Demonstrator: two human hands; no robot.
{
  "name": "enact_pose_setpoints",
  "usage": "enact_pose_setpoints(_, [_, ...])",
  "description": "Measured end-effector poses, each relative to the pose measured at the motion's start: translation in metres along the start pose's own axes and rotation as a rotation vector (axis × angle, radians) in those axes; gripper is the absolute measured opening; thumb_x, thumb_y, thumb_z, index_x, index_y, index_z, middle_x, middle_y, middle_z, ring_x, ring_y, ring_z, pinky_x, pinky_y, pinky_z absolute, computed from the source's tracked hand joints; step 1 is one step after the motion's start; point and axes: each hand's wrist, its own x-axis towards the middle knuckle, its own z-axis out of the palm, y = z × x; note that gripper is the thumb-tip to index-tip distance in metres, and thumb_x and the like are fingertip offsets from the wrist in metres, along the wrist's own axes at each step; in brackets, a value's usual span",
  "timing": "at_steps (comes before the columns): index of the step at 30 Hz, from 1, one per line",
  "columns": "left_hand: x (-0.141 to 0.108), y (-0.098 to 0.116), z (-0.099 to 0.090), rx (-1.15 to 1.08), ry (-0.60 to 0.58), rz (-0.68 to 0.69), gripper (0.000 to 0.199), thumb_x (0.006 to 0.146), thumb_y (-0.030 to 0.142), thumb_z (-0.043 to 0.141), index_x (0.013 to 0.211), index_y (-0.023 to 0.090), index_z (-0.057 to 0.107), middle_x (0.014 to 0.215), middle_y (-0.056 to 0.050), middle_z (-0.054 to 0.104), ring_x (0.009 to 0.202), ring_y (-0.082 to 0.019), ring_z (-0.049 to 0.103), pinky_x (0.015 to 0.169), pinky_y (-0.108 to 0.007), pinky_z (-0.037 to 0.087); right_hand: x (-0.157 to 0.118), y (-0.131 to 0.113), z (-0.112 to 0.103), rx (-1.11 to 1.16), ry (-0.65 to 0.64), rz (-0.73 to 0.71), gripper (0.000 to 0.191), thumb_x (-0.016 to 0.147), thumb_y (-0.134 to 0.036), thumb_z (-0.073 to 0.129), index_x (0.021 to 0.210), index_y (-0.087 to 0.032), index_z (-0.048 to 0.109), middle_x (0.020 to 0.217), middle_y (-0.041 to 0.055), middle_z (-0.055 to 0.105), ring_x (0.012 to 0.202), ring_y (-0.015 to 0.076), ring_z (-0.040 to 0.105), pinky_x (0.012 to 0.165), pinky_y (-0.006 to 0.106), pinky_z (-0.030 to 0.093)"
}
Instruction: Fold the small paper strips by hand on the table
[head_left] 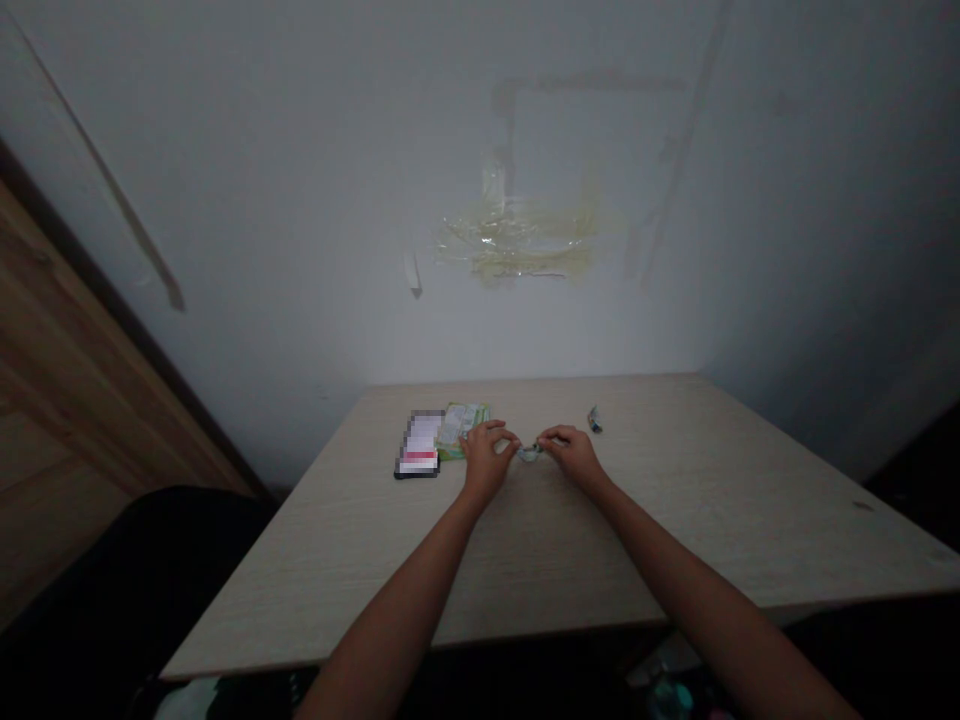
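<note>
A small pale strip [529, 454] with darker patches sags in a shallow curve between my hands, just above or on the table; its kind is too small to make out. My left hand [489, 456] pinches the strip's left end between thumb and forefinger, with the other fingers loosely bent. At the opposite end, my right hand [573, 450] holds it in a closed pinch. Just left of my left hand lies a green-and-white printed sheet or packet [461, 424], partly covered by that hand.
A phone [420, 450] with a lit, blurred screen lies beside the printed sheet. Behind my right hand sits a small crumpled dark-and-light piece [595, 419]. The pale wooden table [720, 480] meets a wall [315, 200] bearing clear tape [517, 245]. A dark chair-like shape [142, 570] stands left.
</note>
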Motion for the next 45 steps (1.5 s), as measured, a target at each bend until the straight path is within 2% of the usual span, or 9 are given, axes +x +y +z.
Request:
enact_pose_setpoints(8, [0.000, 0.002, -0.002, 0.017, 0.016, -0.030, 0.003, 0.081, 0.025, 0.071, 0.083, 0.025, 0.074, 0.123, -0.004, 0.067, 0.125, -0.027, 0.051, 0.113, -0.056, 0.025, 0.002, 0.011, 0.003, 0.010, 0.052, 0.060, 0.025, 0.075, -0.041, 0.065, 0.080, -0.018, 0.074, 0.086, 0.0091, 0.075, 0.085, 0.0246, 0.066, 0.085, 0.039, 0.048])
enact_pose_setpoints(26, [-0.001, 0.005, 0.000, 0.035, 0.060, -0.092, 0.004, 0.083, 0.022, 0.066, 0.080, 0.023, 0.069, 0.128, -0.007, 0.063, 0.130, -0.031, 0.046, 0.112, -0.064, 0.024, 0.004, 0.027, 0.005, -0.061, 0.115, 0.065, 0.025, 0.077, -0.041, 0.059, 0.081, -0.019, 0.070, 0.085, 0.0076, 0.072, 0.084, 0.0242, 0.062, 0.082, 0.038, 0.048])
enact_pose_setpoints(37, [0.000, 0.003, 0.003, 0.062, 0.066, -0.102, 0.005, 0.084, 0.022, 0.063, 0.082, 0.023, 0.068, 0.129, -0.009, 0.061, 0.131, -0.032, 0.044, 0.112, -0.066, 0.024, 0.003, 0.024, 0.005, -0.149, 0.165, 0.049, 0.019, 0.076, -0.036, 0.059, 0.077, -0.020, 0.069, 0.086, 0.0082, 0.070, 0.093, 0.0266, 0.060, 0.091, 0.042, 0.045])
enact_pose_setpoints(45, [-0.001, 0.003, 0.005, 0.061, 0.077, -0.100, 0.006, 0.086, 0.023, 0.060, 0.085, 0.023, 0.066, 0.130, -0.009, 0.060, 0.131, -0.032, 0.044, 0.112, -0.067, 0.022, 0.004, 0.022, 0.005, -0.095, 0.190, 0.053, 0.021, 0.075, -0.039, 0.058, 0.076, -0.021, 0.067, 0.083, 0.0064, 0.070, 0.088, 0.0252, 0.060, 0.086, 0.040, 0.046])
